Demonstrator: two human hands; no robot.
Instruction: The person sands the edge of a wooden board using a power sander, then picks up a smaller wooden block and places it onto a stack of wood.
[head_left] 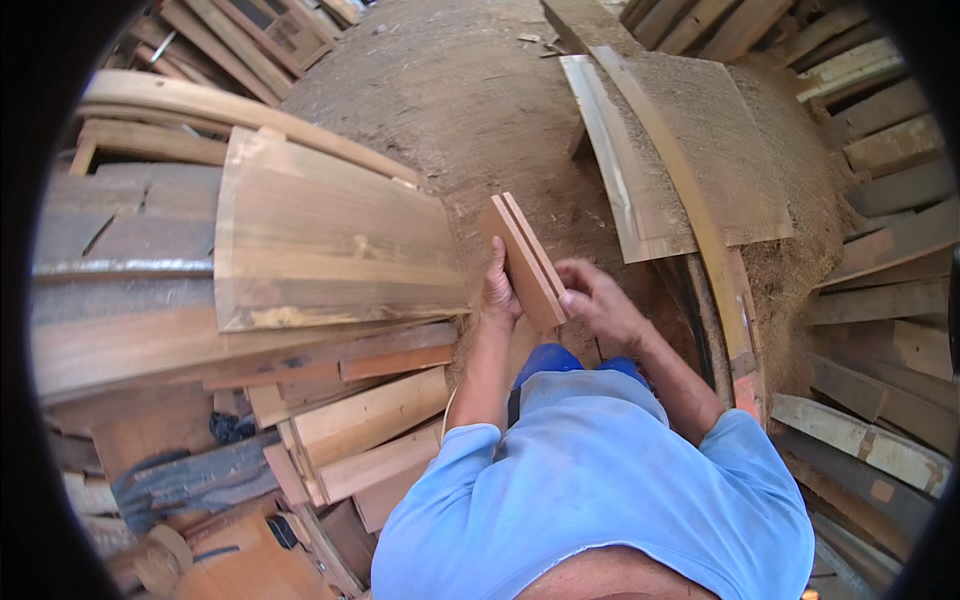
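Observation:
In front of my waist, a short reddish-brown wooden board (528,268) is raised at a slant. A dark lengthwise line divides its upper edge; whether this is a groove or a gap between two stacked pieces I cannot tell. My left hand (499,285) wraps around its left side, with the thumb up along the face. At the near right corner, my right hand (600,302) is closed with thumb and curled fingers against the wood. Some of the right fingertips are hidden behind the board.
A wide wooden panel (340,235) lies on stacked timber to my left. At the right, a sawdust-covered work table (690,150) carries a long narrow wooden strip (680,165). Offcuts (370,420) are piled at lower left, and planks (890,250) line the right side. Sawdust covers the ground (420,100).

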